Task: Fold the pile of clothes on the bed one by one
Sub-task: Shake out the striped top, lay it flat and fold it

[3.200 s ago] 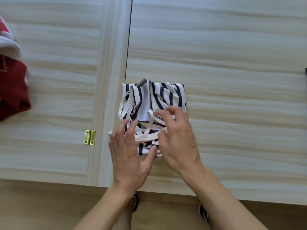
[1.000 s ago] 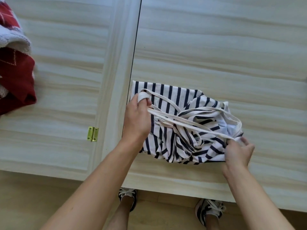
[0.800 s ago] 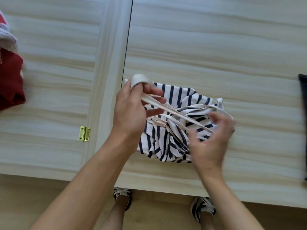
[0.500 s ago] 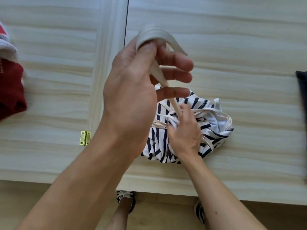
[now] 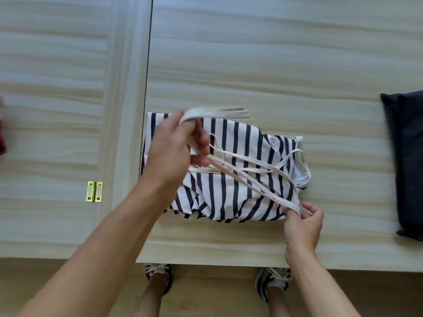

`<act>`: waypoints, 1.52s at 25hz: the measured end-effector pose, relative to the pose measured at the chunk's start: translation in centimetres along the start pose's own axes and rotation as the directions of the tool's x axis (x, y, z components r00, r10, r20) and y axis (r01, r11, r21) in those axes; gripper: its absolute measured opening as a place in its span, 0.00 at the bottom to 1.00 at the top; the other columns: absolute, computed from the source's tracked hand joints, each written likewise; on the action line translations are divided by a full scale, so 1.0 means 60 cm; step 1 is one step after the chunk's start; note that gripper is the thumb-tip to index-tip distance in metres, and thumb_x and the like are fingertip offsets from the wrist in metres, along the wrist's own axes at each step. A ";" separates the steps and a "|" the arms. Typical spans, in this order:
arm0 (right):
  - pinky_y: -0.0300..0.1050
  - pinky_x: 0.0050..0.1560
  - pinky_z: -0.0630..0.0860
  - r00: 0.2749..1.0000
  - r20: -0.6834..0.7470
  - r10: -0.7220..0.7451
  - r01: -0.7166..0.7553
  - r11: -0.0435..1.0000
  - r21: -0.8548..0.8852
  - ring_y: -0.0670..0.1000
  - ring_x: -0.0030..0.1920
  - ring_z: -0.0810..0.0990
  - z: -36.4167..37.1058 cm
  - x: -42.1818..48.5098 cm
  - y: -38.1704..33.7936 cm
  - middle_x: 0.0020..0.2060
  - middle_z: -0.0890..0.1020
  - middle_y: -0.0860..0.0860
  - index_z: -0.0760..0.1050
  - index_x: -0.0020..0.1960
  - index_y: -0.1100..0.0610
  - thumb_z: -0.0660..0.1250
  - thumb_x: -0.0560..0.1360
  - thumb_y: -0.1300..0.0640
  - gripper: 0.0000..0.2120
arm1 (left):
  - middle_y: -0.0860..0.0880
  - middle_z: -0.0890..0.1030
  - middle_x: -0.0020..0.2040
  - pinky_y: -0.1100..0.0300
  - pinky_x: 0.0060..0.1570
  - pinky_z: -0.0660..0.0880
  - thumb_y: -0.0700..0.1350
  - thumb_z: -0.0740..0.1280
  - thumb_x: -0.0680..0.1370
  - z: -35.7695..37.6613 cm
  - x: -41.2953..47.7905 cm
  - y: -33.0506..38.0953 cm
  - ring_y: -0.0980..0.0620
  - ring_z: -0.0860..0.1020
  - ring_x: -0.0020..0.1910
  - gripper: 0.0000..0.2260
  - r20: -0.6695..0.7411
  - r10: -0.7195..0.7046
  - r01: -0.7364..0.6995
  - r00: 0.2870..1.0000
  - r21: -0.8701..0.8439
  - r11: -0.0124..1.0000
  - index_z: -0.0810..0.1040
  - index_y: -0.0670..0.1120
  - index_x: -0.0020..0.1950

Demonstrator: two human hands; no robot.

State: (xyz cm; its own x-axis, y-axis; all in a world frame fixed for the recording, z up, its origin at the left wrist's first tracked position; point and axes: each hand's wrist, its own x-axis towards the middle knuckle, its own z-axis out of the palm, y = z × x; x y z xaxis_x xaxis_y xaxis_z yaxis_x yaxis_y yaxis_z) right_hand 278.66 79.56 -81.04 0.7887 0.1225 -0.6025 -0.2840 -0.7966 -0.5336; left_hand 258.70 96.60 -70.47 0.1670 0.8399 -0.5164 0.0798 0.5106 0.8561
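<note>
One striped garment lies in front of me on the pale wooden platform. I have two hands on its straps; they overlap, so I cannot count them exactly. My left hand is curled round a bundle of them, raised over the garment's far left corner, the loose ends sticking out to the right past my fingers. My right hand pinches the other end between thumb and fingertips at the near right corner, so the bands run slantwise across the cloth between my hands.

There is also one dark folded cloth at the right edge, one blurred sliver of red cloth at the left edge, one brass hinge, and my two shoes on the floor below.

The garment's left edge lies along the seam between two panels, and its near edge sits close to the platform's front. Bare wood stretches beyond it and to its right, up to the dark cloth.

The garment is soft knit, white with dark navy stripes, rumpled along its near side. The straps are flat, narrow and off-white. The wood shows wavy grain.
</note>
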 end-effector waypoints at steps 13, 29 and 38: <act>0.54 0.64 0.77 0.941 0.332 -0.072 0.059 0.997 0.049 0.53 0.59 0.80 0.040 0.034 -0.080 0.63 0.77 0.52 0.56 0.77 0.52 0.81 0.65 0.61 0.49 | 0.46 0.78 0.62 0.48 0.61 0.70 0.53 0.62 0.83 0.035 0.037 -0.164 0.45 0.73 0.63 0.13 0.297 0.332 -0.348 0.895 0.932 0.105 0.83 0.47 0.56; 0.50 0.43 0.78 0.220 0.794 -0.567 0.972 0.196 -0.130 0.52 0.42 0.77 0.160 -0.257 -0.175 0.51 0.77 0.50 0.42 0.81 0.42 0.70 0.71 0.64 0.51 | 0.58 0.75 0.37 0.59 0.31 0.72 0.47 0.63 0.70 -0.025 -0.071 -0.235 0.60 0.74 0.36 0.11 0.175 0.252 -0.296 0.952 0.738 0.607 0.68 0.61 0.47; 0.46 0.49 0.78 0.416 0.584 -0.697 0.888 0.451 -0.095 0.49 0.49 0.79 0.154 -0.163 -0.106 0.51 0.79 0.48 0.77 0.59 0.54 0.64 0.78 0.63 0.11 | 0.44 0.80 0.44 0.49 0.40 0.71 0.35 0.61 0.75 -0.125 -0.127 -0.179 0.43 0.76 0.43 0.08 0.380 0.508 -0.582 0.773 0.742 0.331 0.80 0.40 0.44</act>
State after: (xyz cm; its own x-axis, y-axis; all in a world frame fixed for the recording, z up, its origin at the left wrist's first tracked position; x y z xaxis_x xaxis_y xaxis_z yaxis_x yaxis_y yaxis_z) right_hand 267.73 88.90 -77.21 0.2079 0.9519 -0.2253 0.6239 -0.3064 -0.7190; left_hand 249.18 86.07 -75.87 0.5431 0.8386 0.0427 0.6588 -0.4570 0.5976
